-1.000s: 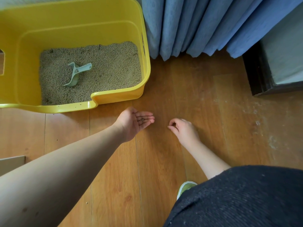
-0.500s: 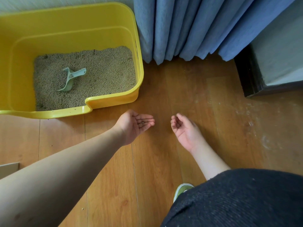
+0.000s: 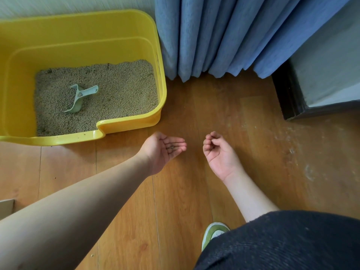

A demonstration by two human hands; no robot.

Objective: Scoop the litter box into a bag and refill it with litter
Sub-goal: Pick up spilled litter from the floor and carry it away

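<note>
The yellow litter box (image 3: 128,121) stands on the wooden floor at upper left, holding a bed of beige litter (image 3: 124,90). A pale green scoop (image 3: 79,98) lies on the litter, handle pointing right. My left hand (image 3: 161,151) hovers just in front of the box's right corner, palm up and cupped, with a few litter grains (image 3: 171,147) in it. Beside it, my right hand (image 3: 218,152) is turned palm up with its fingers curled against the thumb; nothing shows between them. No bag is in view.
Blue curtains (image 3: 214,36) hang to the floor right of the box. A dark-framed grey unit (image 3: 288,98) stands at far right, with dusty marks (image 3: 292,151) on the floor before it. My green shoe (image 3: 214,230) and dark clothing are at bottom right; a cardboard edge (image 3: 5,207) shows at left.
My right hand has lifted off the floor, turned palm up, then curled its fingers. The left hand has stayed cupped with the grains. The view has tilted up slightly.
</note>
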